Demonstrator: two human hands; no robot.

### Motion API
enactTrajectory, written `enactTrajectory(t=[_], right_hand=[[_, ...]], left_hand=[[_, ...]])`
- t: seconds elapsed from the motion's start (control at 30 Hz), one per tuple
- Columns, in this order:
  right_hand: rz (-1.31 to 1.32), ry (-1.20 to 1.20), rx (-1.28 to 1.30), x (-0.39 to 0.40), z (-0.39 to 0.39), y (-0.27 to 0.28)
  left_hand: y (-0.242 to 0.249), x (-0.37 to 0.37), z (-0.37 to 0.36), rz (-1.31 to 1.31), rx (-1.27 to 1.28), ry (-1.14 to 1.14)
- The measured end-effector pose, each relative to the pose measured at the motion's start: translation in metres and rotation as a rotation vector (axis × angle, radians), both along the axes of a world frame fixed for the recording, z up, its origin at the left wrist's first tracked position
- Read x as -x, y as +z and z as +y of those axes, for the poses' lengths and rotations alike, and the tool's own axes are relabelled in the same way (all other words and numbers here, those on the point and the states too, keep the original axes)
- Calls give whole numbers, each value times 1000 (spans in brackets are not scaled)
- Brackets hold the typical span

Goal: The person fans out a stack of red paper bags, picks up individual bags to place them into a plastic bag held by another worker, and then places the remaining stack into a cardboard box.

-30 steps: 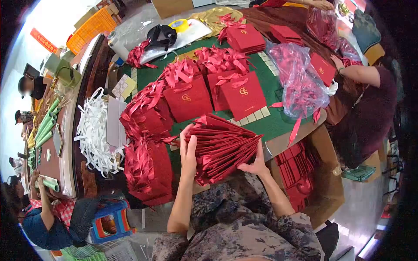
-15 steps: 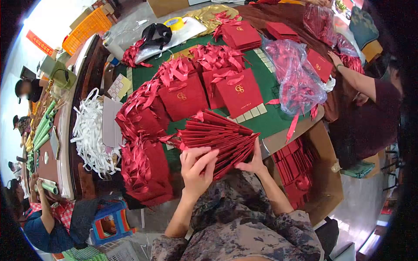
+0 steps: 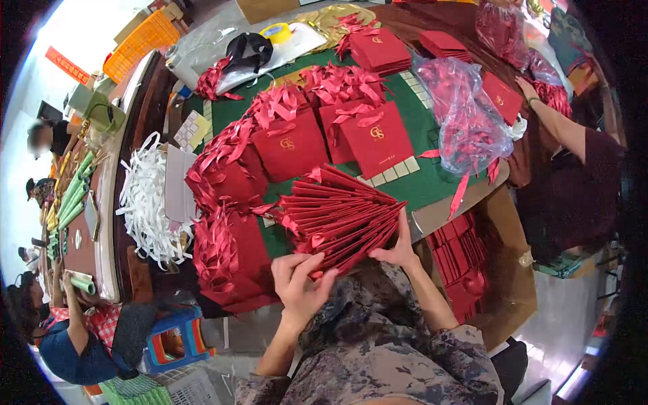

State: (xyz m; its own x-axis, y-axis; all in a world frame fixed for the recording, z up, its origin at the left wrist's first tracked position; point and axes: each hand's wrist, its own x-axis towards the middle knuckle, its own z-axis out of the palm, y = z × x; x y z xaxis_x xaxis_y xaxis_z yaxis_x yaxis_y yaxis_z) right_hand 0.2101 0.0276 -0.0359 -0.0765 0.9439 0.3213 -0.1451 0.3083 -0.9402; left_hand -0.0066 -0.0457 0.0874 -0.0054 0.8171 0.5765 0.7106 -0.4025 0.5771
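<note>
My right hand (image 3: 395, 250) grips the gathered bottom end of a stack of flat red gift bags (image 3: 347, 216), thumb on one side and fingers beneath. The bags spread like a fan toward the left, red ribbons hanging at their wide end. At the fan's near edge, my left hand (image 3: 302, 287) is closed with bent fingers and thumb around a bag's corner; the exact pinch is partly hidden. Just beyond the fan stand red bags with gold lettering (image 3: 376, 138) and ribbon handles. More ribboned bags (image 3: 233, 253) are piled left of my hands.
A cardboard box (image 3: 509, 270) of red bags sits at the right, below the table edge. White ribbon strips (image 3: 152, 202) heap at left. A plastic bag of red ribbons (image 3: 466, 111) lies on the green mat (image 3: 290, 177). A co-worker's arm (image 3: 560, 121) rests at right; others sit left.
My left hand has shifted down along the fan, toward its near edge, and the bags are spread wider. My right hand keeps its grip. The whole view has shifted slightly.
</note>
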Motion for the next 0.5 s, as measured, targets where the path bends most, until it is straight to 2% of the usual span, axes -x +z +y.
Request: enactTrajectory(t=[0.07,0.17,0.23,0.4,0.5], right_hand=[[-40,-8,-22,-1,1,1],[-136,75,-36,-3,2,6],[-14,-12,-17,1,-1,11],[63,17,9,-1,-1,12],[48,23,-1,-3,-2,7]], left_hand=[[0,-9,-6,71,57,25],[-10,-22,-11,6,41,99],[-13,-26,-13,-35,10,52],[-9,-27,-3,-39,-30,1],[-5,-28,-4,34,-59,133]])
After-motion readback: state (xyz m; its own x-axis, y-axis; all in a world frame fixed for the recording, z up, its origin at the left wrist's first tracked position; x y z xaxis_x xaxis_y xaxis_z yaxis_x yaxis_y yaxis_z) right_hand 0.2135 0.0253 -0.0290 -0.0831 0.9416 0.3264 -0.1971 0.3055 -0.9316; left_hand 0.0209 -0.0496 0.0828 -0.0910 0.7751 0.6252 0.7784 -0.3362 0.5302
